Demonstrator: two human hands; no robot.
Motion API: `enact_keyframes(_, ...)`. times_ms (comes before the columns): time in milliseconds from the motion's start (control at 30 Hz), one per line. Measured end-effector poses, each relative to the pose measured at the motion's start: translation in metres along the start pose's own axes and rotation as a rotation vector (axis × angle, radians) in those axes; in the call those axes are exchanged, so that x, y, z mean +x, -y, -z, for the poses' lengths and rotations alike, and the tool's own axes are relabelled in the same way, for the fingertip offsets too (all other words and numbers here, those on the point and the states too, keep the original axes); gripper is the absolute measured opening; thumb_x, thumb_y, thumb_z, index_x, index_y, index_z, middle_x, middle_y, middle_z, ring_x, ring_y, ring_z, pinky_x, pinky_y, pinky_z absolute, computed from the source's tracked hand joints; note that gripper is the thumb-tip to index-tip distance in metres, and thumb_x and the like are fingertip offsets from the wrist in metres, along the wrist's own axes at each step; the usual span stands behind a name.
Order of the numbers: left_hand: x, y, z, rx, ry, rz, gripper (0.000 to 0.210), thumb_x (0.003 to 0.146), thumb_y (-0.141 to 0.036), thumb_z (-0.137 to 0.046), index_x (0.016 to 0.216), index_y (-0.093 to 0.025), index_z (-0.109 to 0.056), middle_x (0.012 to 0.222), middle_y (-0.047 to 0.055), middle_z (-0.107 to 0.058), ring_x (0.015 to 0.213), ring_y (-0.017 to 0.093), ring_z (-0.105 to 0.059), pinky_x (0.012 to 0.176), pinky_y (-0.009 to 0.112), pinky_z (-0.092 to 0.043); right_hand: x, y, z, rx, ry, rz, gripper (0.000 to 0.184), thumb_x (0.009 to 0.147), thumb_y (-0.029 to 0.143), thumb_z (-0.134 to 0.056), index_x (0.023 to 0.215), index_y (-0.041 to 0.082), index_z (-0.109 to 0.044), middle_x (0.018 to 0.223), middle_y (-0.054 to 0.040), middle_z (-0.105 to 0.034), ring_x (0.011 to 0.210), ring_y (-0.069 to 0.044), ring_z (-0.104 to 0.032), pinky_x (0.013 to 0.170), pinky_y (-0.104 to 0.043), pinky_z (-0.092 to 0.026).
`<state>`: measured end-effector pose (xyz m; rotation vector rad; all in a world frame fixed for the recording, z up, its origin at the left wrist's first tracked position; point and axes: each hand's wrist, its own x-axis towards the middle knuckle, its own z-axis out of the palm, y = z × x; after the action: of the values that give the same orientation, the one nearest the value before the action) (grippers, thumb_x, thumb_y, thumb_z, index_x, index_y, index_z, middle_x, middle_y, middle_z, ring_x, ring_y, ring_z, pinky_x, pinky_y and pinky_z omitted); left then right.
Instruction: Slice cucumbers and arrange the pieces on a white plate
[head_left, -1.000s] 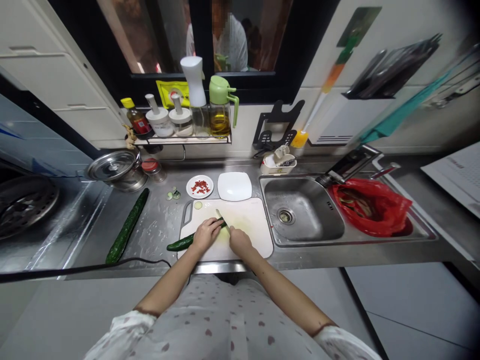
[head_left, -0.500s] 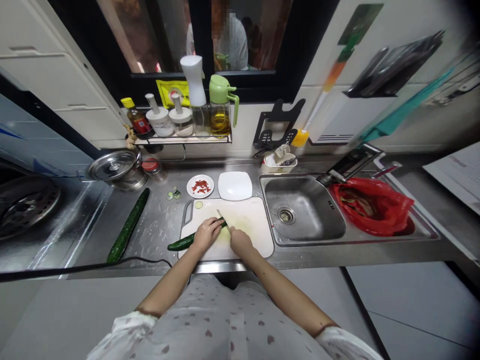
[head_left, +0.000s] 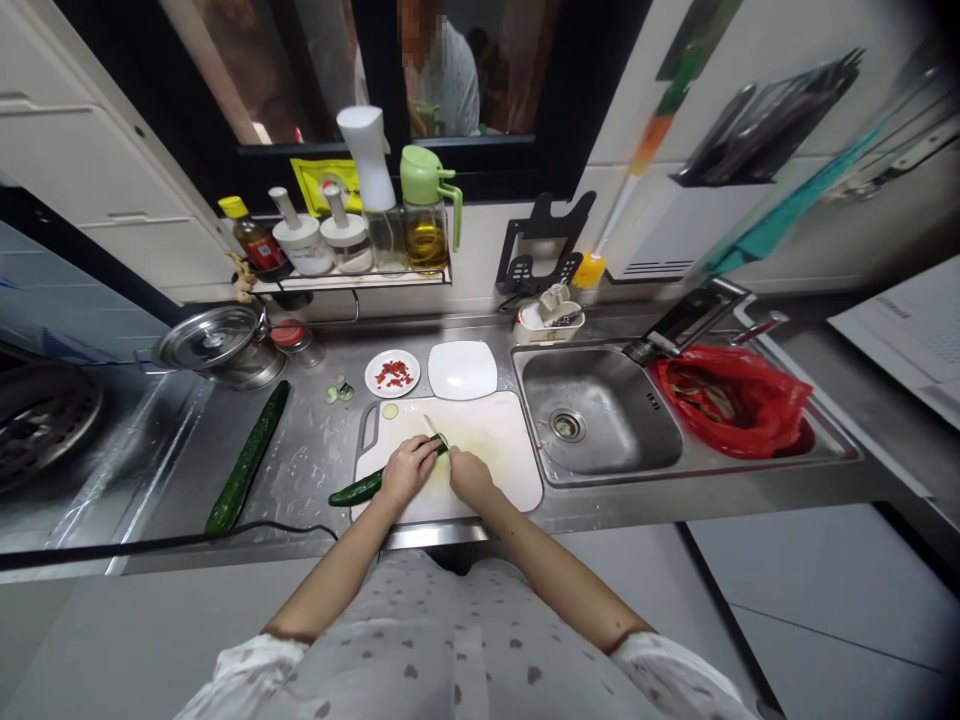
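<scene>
On a white cutting board [head_left: 499,440] lies a dark green cucumber [head_left: 357,491], slanting up to the right. My left hand [head_left: 407,468] is closed over its right part and presses it to the board. The handle of a knife [head_left: 433,426] is in my right hand [head_left: 471,479], whose fingers are wrapped round it. The blade is at the cucumber's cut right end and points away from me. One pale cucumber slice [head_left: 390,411] rests near the board's top left corner. A second, whole cucumber [head_left: 248,458] lies on the counter to the left.
Behind the board stand a plate of chopped red bits [head_left: 373,377] and a white plate [head_left: 463,371]. Cucumber ends [head_left: 340,389] lie beside them. A sink [head_left: 600,410] and a red bag [head_left: 780,400] are at right, a steel pot [head_left: 247,362] at left. A black cable [head_left: 172,540] crosses the front edge.
The whole view has shifted slightly as my head moved. Both hands stay at the cucumber and knife; the blade's angle to the cucumber's end differs a little.
</scene>
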<state>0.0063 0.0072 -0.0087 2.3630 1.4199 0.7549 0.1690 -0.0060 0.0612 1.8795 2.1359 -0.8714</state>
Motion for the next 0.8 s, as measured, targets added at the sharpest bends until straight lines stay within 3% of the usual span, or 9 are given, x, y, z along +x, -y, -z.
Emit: enact_keyframes(800, 0.001, 0.0, -0.001, -0.019, 0.009, 0.037, 0.028, 0.092, -0.026, -0.051, 0.114, -0.027, -0.067, 0.108, 0.005, -0.064, 0.099, 0.016, -0.06, 0.089, 0.031, -0.051, -0.004, -0.006, -0.011, -0.027, 0.007, -0.037, 0.034, 0.086, 0.002, -0.036, 0.116, 0.011, -0.05, 0.103, -0.0153, -0.067, 0.101, -0.021, -0.064, 0.079, -0.028, -0.045)
